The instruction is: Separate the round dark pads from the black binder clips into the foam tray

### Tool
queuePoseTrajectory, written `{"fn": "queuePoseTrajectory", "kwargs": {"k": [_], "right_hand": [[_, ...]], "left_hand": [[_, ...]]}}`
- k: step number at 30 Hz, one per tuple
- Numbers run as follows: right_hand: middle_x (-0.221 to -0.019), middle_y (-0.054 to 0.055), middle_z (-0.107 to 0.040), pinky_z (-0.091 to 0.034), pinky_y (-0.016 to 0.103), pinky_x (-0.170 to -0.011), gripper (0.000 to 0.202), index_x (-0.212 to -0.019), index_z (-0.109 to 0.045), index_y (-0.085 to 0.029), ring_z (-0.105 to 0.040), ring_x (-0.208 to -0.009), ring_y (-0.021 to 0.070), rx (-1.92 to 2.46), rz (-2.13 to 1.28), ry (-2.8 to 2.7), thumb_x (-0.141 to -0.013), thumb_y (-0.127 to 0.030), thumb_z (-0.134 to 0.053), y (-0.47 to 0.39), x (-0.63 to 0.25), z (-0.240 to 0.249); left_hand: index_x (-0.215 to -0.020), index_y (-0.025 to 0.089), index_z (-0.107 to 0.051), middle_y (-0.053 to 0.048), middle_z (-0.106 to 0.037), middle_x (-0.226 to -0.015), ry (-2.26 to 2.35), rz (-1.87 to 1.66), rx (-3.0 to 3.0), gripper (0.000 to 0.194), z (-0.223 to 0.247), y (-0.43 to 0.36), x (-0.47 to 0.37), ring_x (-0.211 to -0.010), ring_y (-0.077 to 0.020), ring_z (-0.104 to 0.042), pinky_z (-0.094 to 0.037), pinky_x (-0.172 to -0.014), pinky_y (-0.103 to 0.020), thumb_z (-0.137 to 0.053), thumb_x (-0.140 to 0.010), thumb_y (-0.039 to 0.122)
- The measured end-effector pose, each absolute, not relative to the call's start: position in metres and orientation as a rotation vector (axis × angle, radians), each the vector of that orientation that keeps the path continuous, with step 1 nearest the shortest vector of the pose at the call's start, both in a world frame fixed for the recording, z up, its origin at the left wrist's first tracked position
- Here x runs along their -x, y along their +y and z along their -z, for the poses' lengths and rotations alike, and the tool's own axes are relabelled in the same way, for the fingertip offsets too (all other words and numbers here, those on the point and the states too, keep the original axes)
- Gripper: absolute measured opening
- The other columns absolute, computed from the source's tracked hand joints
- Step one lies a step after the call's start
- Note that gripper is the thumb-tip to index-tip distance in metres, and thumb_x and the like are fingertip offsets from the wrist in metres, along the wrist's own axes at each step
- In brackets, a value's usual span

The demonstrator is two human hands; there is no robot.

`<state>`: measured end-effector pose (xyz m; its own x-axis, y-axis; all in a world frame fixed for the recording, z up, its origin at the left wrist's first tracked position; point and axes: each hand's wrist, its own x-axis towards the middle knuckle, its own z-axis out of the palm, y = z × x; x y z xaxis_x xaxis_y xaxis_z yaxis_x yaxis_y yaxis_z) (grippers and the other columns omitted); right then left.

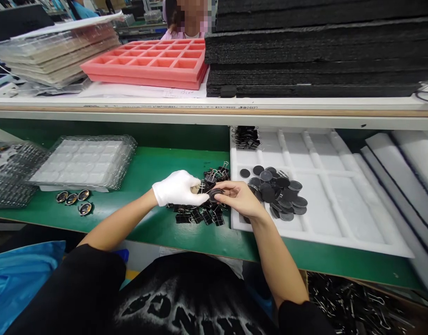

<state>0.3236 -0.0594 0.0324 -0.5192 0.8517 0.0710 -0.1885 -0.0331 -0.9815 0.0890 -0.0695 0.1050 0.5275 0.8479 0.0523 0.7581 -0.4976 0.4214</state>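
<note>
My left hand, in a white glove, is closed on a black binder clip whose wire handles show at the fingertips. Thumb and fingers of my bare right hand pinch a round black disc right beside that clip. How far the clip grips the disc is hidden by the fingers. Below both hands lies a heap of black binder clips on the green table. Just right of my right hand, many dark round discs are piled in a white compartment tray.
More binder clips sit in the tray's back left compartment. On the left are stacked clear trays and several ring-shaped parts. A shelf crosses above, bearing red foam trays and black foam sheets. A person is beyond.
</note>
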Motion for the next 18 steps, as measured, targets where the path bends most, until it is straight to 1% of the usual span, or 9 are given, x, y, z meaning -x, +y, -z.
{"fn": "queuePoseTrajectory", "kwargs": {"k": [2,4,6,7,11,13,16,18], "right_hand": [[-0.118,0.009,-0.076,-0.06,0.028,-0.064,0.027,-0.095,-0.082,-0.023,-0.071,-0.082,0.016,0.732,-1.632,-1.428,-0.076,-0.041,-0.089,-0.057,-0.326,-0.035],[-0.112,0.007,-0.077,-0.06,0.028,-0.065,0.028,-0.099,-0.081,-0.023,-0.069,-0.081,0.0153,0.743,-1.57,-1.373,-0.079,-0.042,-0.087,-0.054,-0.329,-0.036],[-0.098,0.005,-0.077,-0.06,0.029,-0.066,0.03,-0.101,-0.08,-0.023,-0.066,-0.074,0.0136,0.759,-1.54,-1.339,-0.079,-0.043,-0.087,-0.051,-0.332,-0.035],[-0.094,0.004,-0.076,-0.06,0.03,-0.067,0.03,-0.101,-0.08,-0.023,-0.065,-0.071,0.013,0.761,-1.545,-1.339,-0.079,-0.043,-0.087,-0.05,-0.332,-0.035],[-0.097,0.004,-0.076,-0.061,0.031,-0.069,0.029,-0.099,-0.08,-0.024,-0.065,-0.073,0.0133,0.729,-1.616,-1.371,-0.079,-0.043,-0.087,-0.049,-0.332,-0.032],[-0.095,0.004,-0.076,-0.062,0.032,-0.07,0.029,-0.099,-0.08,-0.024,-0.066,-0.073,0.0137,0.723,-1.655,-1.373,-0.077,-0.042,-0.089,-0.05,-0.331,-0.032],[-0.094,0.003,-0.077,-0.063,0.033,-0.071,0.03,-0.098,-0.08,-0.024,-0.067,-0.074,0.0144,0.734,-1.682,-1.354,-0.075,-0.042,-0.09,-0.05,-0.329,-0.032],[-0.095,0.003,-0.077,-0.062,0.033,-0.074,0.03,-0.097,-0.08,-0.025,-0.068,-0.077,0.0149,0.744,-1.667,-1.315,-0.074,-0.042,-0.091,-0.049,-0.33,-0.03]], "left_hand": [[-0.055,0.021,-0.034,0.006,-0.035,-0.049,1.312,-0.365,-2.396,0.05,-0.106,-0.069,-0.087,-0.05,-0.0079,-0.029,-0.024,-0.052,-0.027,-0.062,-0.086,0.049],[-0.056,0.021,-0.032,0.006,-0.032,-0.051,1.303,-0.372,-2.342,0.048,-0.108,-0.068,-0.085,-0.051,-0.0078,-0.028,-0.024,-0.051,-0.027,-0.058,-0.088,0.046],[-0.058,0.021,-0.031,0.006,-0.03,-0.052,1.289,-0.352,-2.287,0.047,-0.111,-0.067,-0.083,-0.051,-0.0076,-0.028,-0.023,-0.051,-0.027,-0.056,-0.09,0.043],[-0.059,0.021,-0.031,0.006,-0.03,-0.053,1.27,-0.341,-2.267,0.046,-0.112,-0.067,-0.083,-0.051,-0.0075,-0.028,-0.023,-0.051,-0.026,-0.056,-0.091,0.043],[-0.059,0.021,-0.033,0.006,-0.032,-0.053,1.177,-0.312,-2.244,0.047,-0.11,-0.068,-0.087,-0.051,-0.0072,-0.028,-0.023,-0.051,-0.026,-0.057,-0.092,0.045],[-0.058,0.02,-0.034,0.006,-0.032,-0.052,1.167,-0.295,-2.234,0.049,-0.108,-0.068,-0.091,-0.05,-0.0071,-0.029,-0.023,-0.051,-0.026,-0.058,-0.091,0.047],[-0.058,0.02,-0.039,0.006,-0.037,-0.052,1.201,-0.266,-2.205,0.049,-0.109,-0.067,-0.092,-0.05,-0.0076,-0.033,-0.025,-0.051,-0.025,-0.059,-0.091,0.049],[-0.062,0.019,-0.052,0.004,-0.047,-0.056,1.21,-0.262,-2.188,0.043,-0.115,-0.063,-0.087,-0.053,-0.0091,-0.041,-0.03,-0.053,-0.025,-0.056,-0.094,0.049]]}}
